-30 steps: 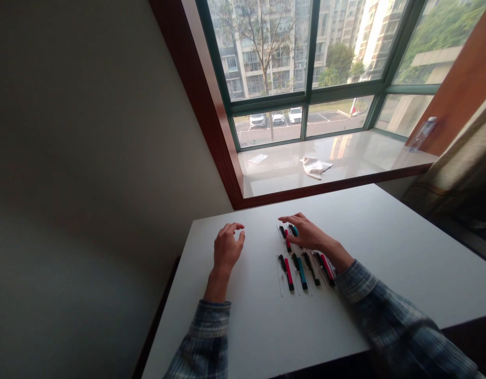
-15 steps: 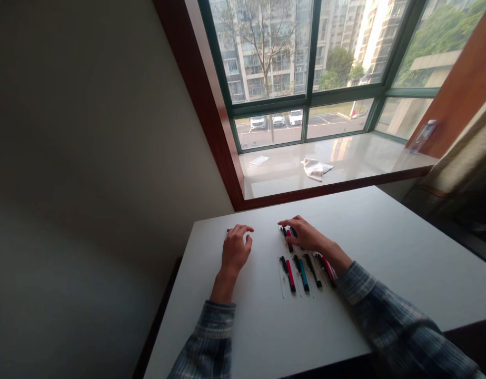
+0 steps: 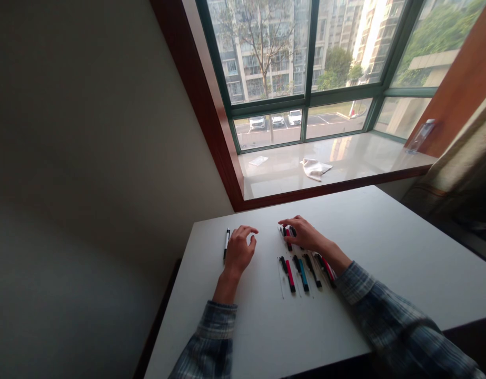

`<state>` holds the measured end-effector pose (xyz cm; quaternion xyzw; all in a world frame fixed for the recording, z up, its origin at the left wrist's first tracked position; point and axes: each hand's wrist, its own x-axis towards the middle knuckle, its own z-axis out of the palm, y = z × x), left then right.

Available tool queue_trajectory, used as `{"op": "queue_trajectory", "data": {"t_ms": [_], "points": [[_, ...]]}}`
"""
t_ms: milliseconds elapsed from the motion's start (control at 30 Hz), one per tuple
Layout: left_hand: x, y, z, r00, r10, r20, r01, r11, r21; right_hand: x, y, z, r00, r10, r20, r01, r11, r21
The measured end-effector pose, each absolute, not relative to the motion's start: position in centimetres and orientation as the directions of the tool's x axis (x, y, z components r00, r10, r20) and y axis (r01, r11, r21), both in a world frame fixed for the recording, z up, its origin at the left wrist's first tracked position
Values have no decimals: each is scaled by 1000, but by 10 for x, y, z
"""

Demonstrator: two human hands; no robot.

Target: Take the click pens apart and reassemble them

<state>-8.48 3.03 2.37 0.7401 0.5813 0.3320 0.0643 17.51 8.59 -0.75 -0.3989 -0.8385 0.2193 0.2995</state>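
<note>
On the white table (image 3: 258,329), low in the middle of the frame, the right hand (image 3: 290,230) arches over the upper row of pen parts. Its fingers are bent, with thumb and index finger apart; whether it grips a part cannot be told. Under its thumb side lies a red pen barrel (image 3: 289,243), its long axis steep, slanting from upper left to lower right, while the forearm enters from the lower right, across that line. The right hand is much the nearer to it; the left hand (image 3: 239,248) lies well apart, toward the left of the frame.

The left hand is loosely curled, thumb and index finger parted, with nothing visible between them. Just left of it lies a black-and-white pen (image 3: 226,243), almost upright in the frame.

Below the right hand, a second row includes another red barrel (image 3: 290,276), a teal barrel (image 3: 303,277) and thin refills (image 3: 281,281).
</note>
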Motion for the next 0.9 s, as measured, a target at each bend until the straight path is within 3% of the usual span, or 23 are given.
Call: {"op": "queue_trajectory", "data": {"t_ms": [100, 200, 300, 400, 567, 700, 900], "points": [[-79, 29, 27, 85, 915, 395, 736, -325, 595, 171, 84, 1, -438, 773, 459, 502, 634, -588], [-68, 27, 30, 55, 956, 287, 521, -273, 809, 160, 74, 13, -406, 695, 593, 427, 718, -549], [-56, 25, 27, 106, 983, 148, 275, -172, 946, 146, 61, 22, -464, 620, 633, 353, 785, -510], [-51, 27, 21, 131, 988, 87, 134, -104, 986, 139, 56, 24, -505, 595, 625, 325, 802, -502], [-53, 31, 10, -17, 995, 97, 164, -93, 982, 151, 77, 17, -403, 695, 596, 460, 716, -525], [-54, 29, 7, -69, 989, 127, 294, -102, 950, 162, 95, 9, -404, 808, 429, 668, 581, -465], [-49, 25, 10, -63, 981, 182, 422, -139, 896, 154, 95, -1, -425, 841, 334, 732, 537, -420]]}}
